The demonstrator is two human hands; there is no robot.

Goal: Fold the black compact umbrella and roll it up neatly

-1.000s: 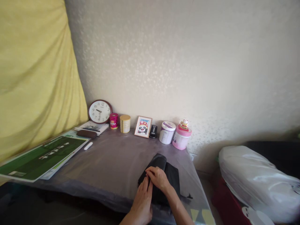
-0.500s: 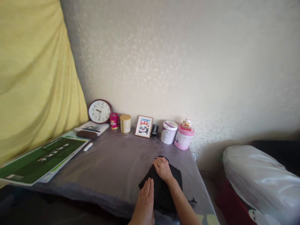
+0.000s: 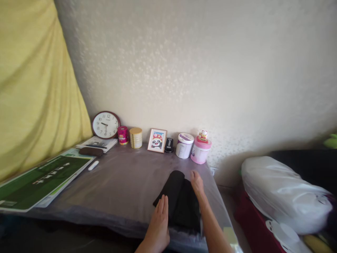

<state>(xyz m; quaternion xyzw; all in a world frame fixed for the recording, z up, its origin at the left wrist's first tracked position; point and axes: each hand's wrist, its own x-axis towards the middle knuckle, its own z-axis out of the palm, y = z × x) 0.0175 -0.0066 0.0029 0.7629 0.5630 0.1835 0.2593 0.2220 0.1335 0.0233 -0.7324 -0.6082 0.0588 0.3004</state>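
Note:
A folded black cloth (image 3: pixel 175 191), which looks like a garment, lies near the front right of the table. A long layer is turned over along its left part. My left hand (image 3: pixel 160 214) rests at the cloth's lower left edge, fingers straight and side by side. At the upper right edge is my right hand (image 3: pixel 197 183), its fingers bent and slightly blurred, seemingly pinching the fabric there. My right forearm covers part of the cloth's right side.
Along the wall stand a clock (image 3: pixel 106 125), a pink can (image 3: pixel 122 135), a yellow-lidded can (image 3: pixel 136 138), a panda picture frame (image 3: pixel 157 140), a white tub (image 3: pixel 184 146) and a pink tub (image 3: pixel 201 151). Green board (image 3: pixel 47 181) lies left; a white plastic bag (image 3: pixel 284 193) sits right.
My right hand has moved off the top of the cloth to its right edge. More of the cloth's folded left layer shows. The view has shifted slightly right.

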